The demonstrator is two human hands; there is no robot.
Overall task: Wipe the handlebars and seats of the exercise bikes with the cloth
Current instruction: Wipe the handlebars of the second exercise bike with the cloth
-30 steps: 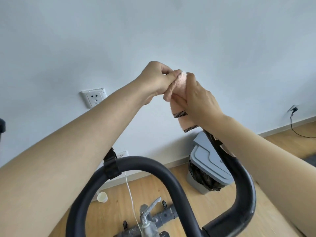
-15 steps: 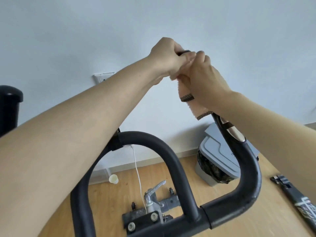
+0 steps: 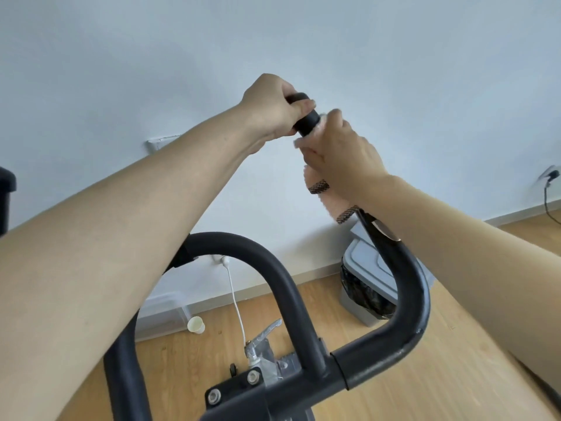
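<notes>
The black handlebar (image 3: 406, 287) of an exercise bike fills the lower middle, its right arm rising to a black end grip (image 3: 306, 121). My left hand (image 3: 271, 106) is closed around the very tip of that grip. Just below it my right hand (image 3: 343, 156) holds a pink cloth (image 3: 329, 205) with dark patterned bands, wrapped around the bar. Part of the cloth hangs out under my right wrist. The inner handlebar loop (image 3: 273, 268) curves up in the centre.
A grey bin (image 3: 364, 268) with a black liner stands by the wall behind the bar. A paper cup (image 3: 195, 325) and a white cable (image 3: 236, 302) lie on the wooden floor. Another black grip end (image 3: 6, 183) shows at the left edge. Wall sockets sit on the white wall.
My left hand has let go of the cloth and taken the grip tip, now uncovered. My right hand with the cloth has slid lower down the bar.
</notes>
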